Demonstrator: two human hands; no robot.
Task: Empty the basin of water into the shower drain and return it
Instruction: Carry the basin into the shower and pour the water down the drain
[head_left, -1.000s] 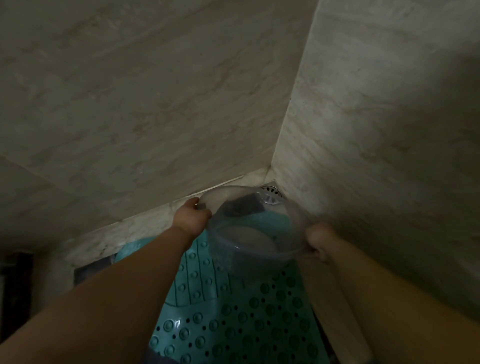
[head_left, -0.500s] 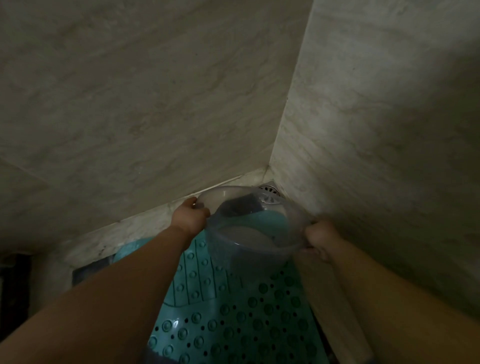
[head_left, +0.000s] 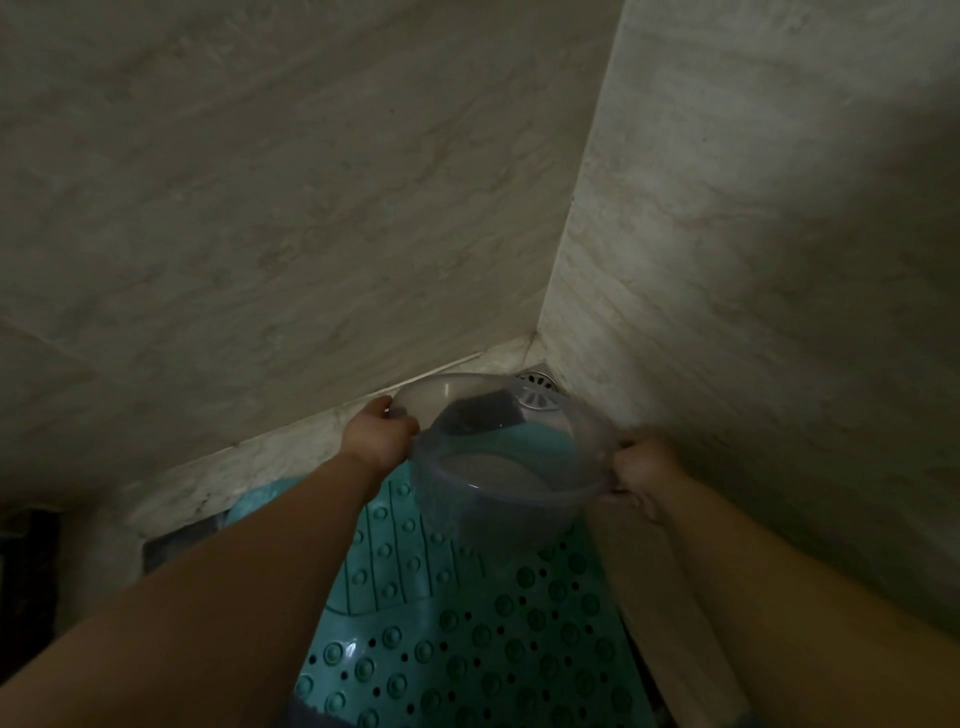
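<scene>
Clear plastic basin (head_left: 501, 457) held between both hands: left hand (head_left: 379, 436) closed on left rim, right hand (head_left: 644, 475) on right rim; corner drain (head_left: 537, 392) just beyond.

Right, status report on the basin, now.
Left hand and right hand grip opposite rims of the clear basin. Basin held above the teal mat, water inside, tipped toward the corner drain. Path clear.

No text, label, brand, number or sign can be read anywhere. Nothing legible is carried by the basin (head_left: 506, 457), the mat (head_left: 467, 623) or the walls (head_left: 291, 197).
</scene>
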